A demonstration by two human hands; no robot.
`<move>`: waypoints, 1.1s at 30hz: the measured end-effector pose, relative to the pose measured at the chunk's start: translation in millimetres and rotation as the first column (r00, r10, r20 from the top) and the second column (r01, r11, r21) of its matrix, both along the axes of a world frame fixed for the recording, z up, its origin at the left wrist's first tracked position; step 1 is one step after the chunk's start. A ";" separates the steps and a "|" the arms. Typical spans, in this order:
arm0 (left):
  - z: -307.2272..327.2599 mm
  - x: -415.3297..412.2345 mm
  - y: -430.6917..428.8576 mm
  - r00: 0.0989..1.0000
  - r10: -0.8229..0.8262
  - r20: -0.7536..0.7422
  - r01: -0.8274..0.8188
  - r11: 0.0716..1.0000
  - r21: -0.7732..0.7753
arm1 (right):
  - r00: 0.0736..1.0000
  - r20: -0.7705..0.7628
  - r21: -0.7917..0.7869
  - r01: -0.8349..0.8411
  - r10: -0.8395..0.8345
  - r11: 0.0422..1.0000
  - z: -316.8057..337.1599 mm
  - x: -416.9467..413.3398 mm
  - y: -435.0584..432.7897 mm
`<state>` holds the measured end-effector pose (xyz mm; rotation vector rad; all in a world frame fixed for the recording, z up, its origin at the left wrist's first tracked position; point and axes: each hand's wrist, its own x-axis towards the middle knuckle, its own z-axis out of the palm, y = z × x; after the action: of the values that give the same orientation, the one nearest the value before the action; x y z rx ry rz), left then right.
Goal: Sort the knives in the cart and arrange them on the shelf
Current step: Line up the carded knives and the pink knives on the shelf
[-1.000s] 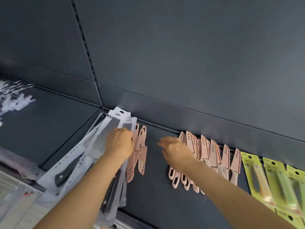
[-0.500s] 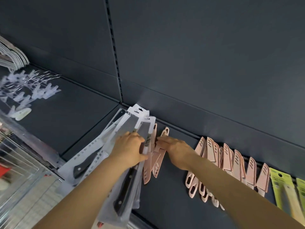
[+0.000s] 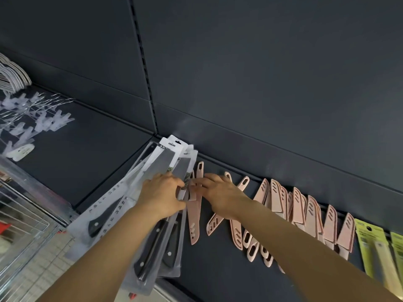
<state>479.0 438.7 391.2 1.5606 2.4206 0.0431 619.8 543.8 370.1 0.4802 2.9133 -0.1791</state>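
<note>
Left hand (image 3: 162,194) lies palm-down on the packaged knives (image 3: 165,162), fingers bent at their right edge; whether it grips them cannot be told. Right hand (image 3: 220,196), fingers spread, touches the pink sheathed knives (image 3: 194,219) lying just beside the packs on the dark shelf (image 3: 218,269).

- The left hand (image 3: 162,192) covers the middle of the packaged knives (image 3: 168,162); I can't make out its grip there.
- The right hand (image 3: 220,195) and its forearm hide parts of several pink sheathed knives (image 3: 296,205).
- The yellow-green packs (image 3: 370,247) run off the right edge.
- The wire cart (image 3: 26,225) is blurred and cut by the left edge.
- The package print is too small to read.
</note>
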 end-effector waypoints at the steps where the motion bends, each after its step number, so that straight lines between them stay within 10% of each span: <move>1: -0.8 -1.5 -1.3 1.000 0.005 0.001 -0.005 1.000 0.003 | 1.000 0.019 0.003 -0.008 0.008 1.000 -0.9 -1.3 0.1; 19: -18.1 31.3 25.6 0.986 -0.158 0.062 0.145 0.974 0.176 | 0.974 0.037 0.080 0.219 -0.223 0.972 0.3 48.4 32.2; 33: -25.2 42.4 61.8 0.977 -0.025 0.211 0.013 0.998 0.056 | 0.994 0.074 0.225 0.067 -0.085 0.972 0.0 66.3 38.0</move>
<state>521.5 500.5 366.0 1.5173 2.2568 0.2603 686.1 581.8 370.1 0.6187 2.8482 0.1555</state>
